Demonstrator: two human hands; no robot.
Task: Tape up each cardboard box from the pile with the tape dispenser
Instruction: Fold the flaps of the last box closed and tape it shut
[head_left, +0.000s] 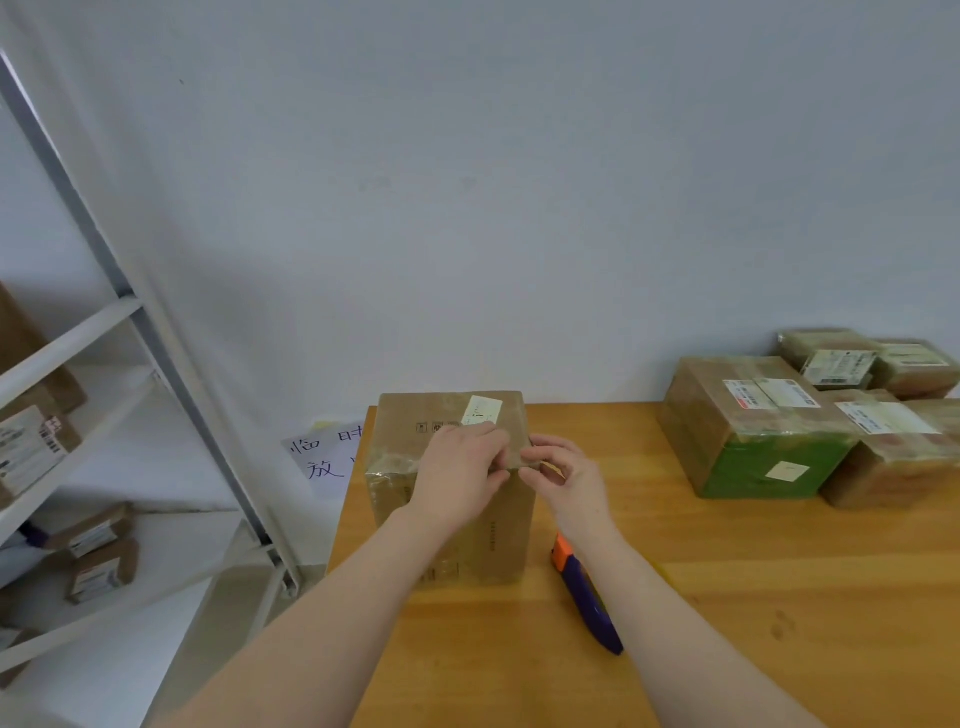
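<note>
Our left hand (457, 475) grips the upright cardboard box (395, 504) at its top edge; our right hand (569, 480) pinches that same edge. A purple-handled tool (589, 603) lies just beside.

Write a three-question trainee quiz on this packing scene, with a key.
1. True or false: the right hand holds the purple-and-orange tool.
2. The pile of boxes sits at the table's: A far right, B near left, C centre.
3. Fill in: the left hand rests on the upright box's ___ edge.
Key: 1 false, it lies on the table; 2 A; 3 top.
</note>
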